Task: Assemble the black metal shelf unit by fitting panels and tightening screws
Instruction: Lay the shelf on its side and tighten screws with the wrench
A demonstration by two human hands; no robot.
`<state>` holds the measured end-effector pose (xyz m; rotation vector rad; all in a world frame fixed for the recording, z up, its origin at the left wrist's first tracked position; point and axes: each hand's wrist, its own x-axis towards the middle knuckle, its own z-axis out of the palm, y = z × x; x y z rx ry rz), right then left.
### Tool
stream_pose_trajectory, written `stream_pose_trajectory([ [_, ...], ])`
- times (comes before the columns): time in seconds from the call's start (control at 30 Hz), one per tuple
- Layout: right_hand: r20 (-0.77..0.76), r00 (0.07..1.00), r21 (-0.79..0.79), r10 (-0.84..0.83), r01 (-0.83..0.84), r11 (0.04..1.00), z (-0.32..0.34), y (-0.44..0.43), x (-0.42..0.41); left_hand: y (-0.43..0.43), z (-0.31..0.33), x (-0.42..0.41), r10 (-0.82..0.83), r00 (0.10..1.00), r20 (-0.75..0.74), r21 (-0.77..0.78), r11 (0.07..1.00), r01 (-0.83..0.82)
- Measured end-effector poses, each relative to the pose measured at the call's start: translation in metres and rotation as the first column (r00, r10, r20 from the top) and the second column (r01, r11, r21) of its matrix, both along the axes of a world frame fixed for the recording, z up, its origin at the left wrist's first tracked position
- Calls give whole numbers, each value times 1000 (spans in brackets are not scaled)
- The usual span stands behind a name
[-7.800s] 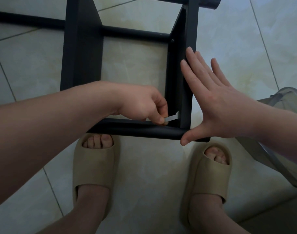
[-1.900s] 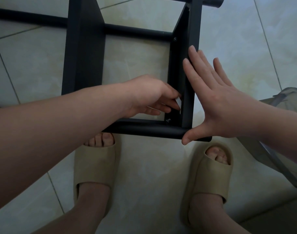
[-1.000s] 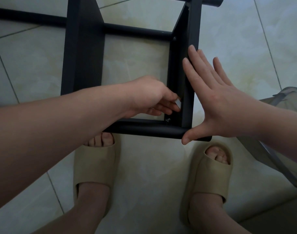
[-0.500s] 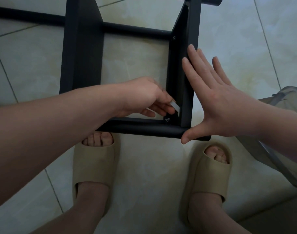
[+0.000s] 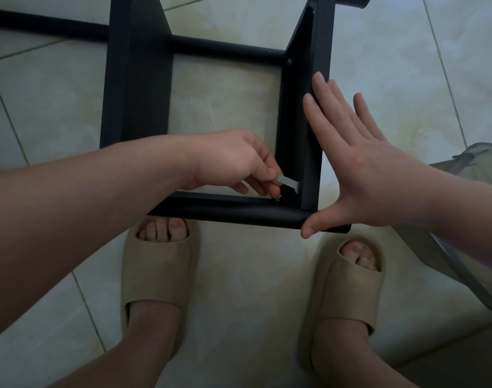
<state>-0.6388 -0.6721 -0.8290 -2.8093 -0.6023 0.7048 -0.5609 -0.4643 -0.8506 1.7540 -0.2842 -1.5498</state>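
Black shelf frame point(image 5: 138, 79) lies on the tile floor point(image 5: 239, 275) by the feet. It looks like stiff, slick painted steel, so brace it rather than grip it: right hand point(image 5: 362, 175) is flat, fingers straight on the side panel point(image 5: 315, 135). Left hand point(image 5: 233, 161) pinches the little silver key point(image 5: 288, 182) by its long end. Since half a second back the key has swung down toward the corner screw point(image 5: 278, 198), and the right hand hasn't budged

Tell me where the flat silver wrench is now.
In the head view, the flat silver wrench is pinched by the left hand in the near right inner corner of the black shelf frame.
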Motion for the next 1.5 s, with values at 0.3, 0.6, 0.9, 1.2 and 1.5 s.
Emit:
stream_pose_trajectory([
  [0.3, 9, 1000, -1, 5, -5, 1000, -1, 0, 0, 2, 1, 1, -144, 988, 49, 5, 990, 143],
  [0.6, -14, 1000, -1, -2, 2, 1000, 1, 0, 0, 3, -2, 1, -182, 980, 77, 23, 983, 180],
  [0.9, -18, 1000, -1, -5, 5, 1000, 2, 0, 1, 0, -1, 14, -133, 947, 292, 43, 991, 126],
  [1.2, -32, 999, 1, -10, 10, 1000, 4, 1, 0, -14, -4, -4, 352, 919, -176, 19, 935, -354],
  [1.5, -38, 999, 7, -13, 13, 1000, 3, 1, 1, -20, -5, -8, 540, 767, -346, 55, 828, -558],
])
